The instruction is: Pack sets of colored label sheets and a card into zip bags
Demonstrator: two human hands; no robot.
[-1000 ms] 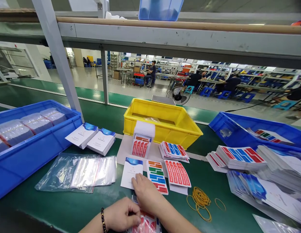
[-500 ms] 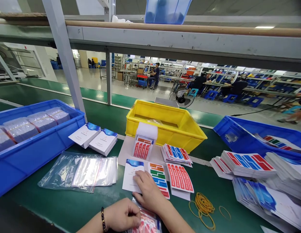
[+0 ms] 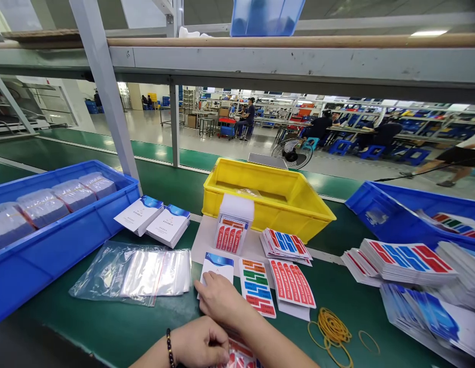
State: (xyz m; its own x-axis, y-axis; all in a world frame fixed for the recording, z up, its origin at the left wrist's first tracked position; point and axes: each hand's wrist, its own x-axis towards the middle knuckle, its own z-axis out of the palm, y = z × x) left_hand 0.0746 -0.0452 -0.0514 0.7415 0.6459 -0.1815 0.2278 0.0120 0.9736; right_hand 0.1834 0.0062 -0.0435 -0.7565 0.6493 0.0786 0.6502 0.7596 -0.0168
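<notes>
My left hand [image 3: 201,341], with a beaded bracelet at the wrist, is closed on the edge of a clear plastic bag [image 3: 239,352] holding red-printed sticker sheets; my forearm partly covers the bag. Just above, my right hand [image 3: 219,297] curls its fingers at the left edge of a white booklet with a blue top [image 3: 224,261], on the table. To its right lie a multicoloured sticker sheet [image 3: 257,289] and a pile of red sticker sheets [image 3: 293,283]. Behind them are a stack of red and blue sheets [image 3: 286,244] and an upright bundle of cards [image 3: 233,225].
A yellow bin [image 3: 268,204] stands at the back, with blue bins at left [image 3: 88,214] and right [image 3: 398,209]. Booklet stacks [image 3: 166,225] and clear zip bags [image 3: 153,273] lie left. Rubber bands [image 3: 331,329] and more sheet stacks [image 3: 409,260] lie right. A shelf beam [image 3: 260,61] crosses above.
My right hand has slid left and down from the booklet's face to its left edge, its fingers now more curled. My left hand stays at the bag. The view has shifted slightly.
</notes>
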